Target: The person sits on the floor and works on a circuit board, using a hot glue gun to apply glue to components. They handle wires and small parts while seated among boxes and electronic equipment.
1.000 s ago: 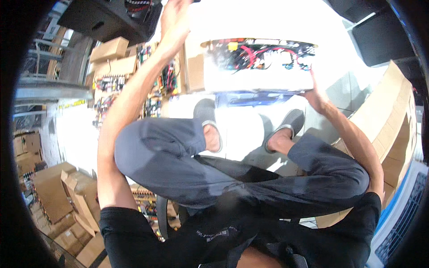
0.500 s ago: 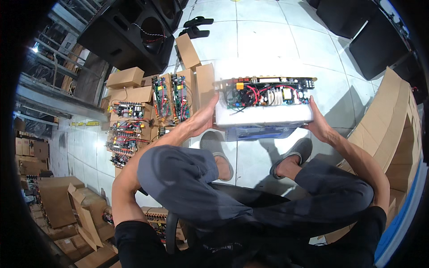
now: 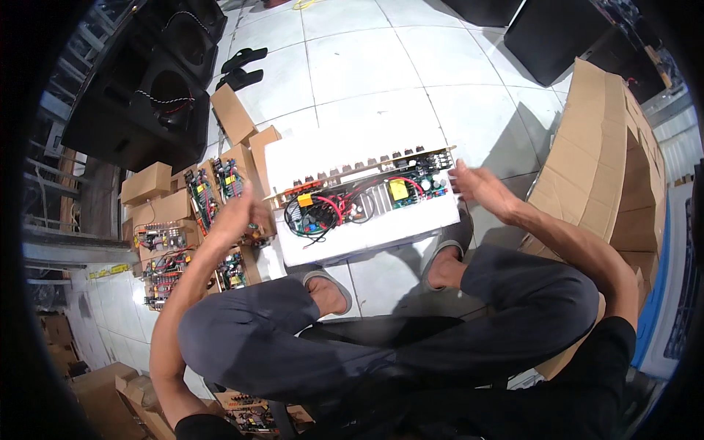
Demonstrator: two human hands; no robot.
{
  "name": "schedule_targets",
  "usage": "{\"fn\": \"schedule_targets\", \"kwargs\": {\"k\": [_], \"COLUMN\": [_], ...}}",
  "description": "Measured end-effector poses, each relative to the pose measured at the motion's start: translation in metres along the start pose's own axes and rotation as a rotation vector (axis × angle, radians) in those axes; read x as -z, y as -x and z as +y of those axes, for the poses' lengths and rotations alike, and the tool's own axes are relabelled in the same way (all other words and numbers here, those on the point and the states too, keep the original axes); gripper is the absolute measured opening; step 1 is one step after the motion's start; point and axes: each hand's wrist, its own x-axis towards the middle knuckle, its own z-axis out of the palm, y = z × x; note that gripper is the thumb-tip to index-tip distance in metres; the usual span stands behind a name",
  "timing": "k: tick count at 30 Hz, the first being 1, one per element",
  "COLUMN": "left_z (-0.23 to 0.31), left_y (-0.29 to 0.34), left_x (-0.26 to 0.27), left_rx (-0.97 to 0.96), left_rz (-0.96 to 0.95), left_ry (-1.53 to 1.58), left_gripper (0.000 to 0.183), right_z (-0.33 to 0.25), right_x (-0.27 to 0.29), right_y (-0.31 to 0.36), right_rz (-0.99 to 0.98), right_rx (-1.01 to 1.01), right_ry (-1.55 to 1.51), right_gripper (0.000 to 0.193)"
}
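In front of my feet rests a white block, foam by its look (image 3: 367, 236). On it lies an amplifier circuit board (image 3: 370, 202) with red and black wires, a metal heat sink, yellow parts and a long strip carrying a row of knobs. My left hand (image 3: 238, 214) is off the block's left end, empty and slightly blurred, its fingers loosely apart. Near the board's right end my right hand (image 3: 480, 189) is open, fingers stretched toward the strip's tip. Whether those fingertips touch it I cannot tell.
Several similar circuit boards (image 3: 165, 238) lie on cardboard to my left. Black speaker cabinets (image 3: 158, 95) stand beyond them, with black sandals (image 3: 240, 78) nearby. A large open cardboard box (image 3: 587, 161) is at my right. More cartons (image 3: 103, 396) sit at the lower left.
Both hands have let go of the white block, which they gripped at its ends before. The block now sits lower, turned slightly, with the board still on it. The whole view has shifted.
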Motion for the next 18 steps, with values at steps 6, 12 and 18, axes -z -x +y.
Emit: {"fn": "schedule_targets", "kwargs": {"k": [6, 12, 18], "left_z": [0.094, 0.174, 0.192], "left_y": [0.004, 0.006, 0.003], "left_x": [0.011, -0.058, -0.098], "left_rx": [-0.568, -1.103, -0.989], "left_rz": [0.344, 0.044, -0.249], "left_ry": [-0.158, -0.351, -0.401], "left_gripper": [0.034, 0.027, 0.031], "right_z": [-0.063, -0.07, -0.074], "right_x": [0.005, -0.004, -0.008], "right_y": [0.034, 0.023, 0.016], "right_rz": [0.563, 0.405, 0.393], "right_rx": [0.349, 0.833, 0.938], "right_ry": [0.281, 0.76, 0.87], "right_gripper": [0.046, 0.045, 0.037]}}
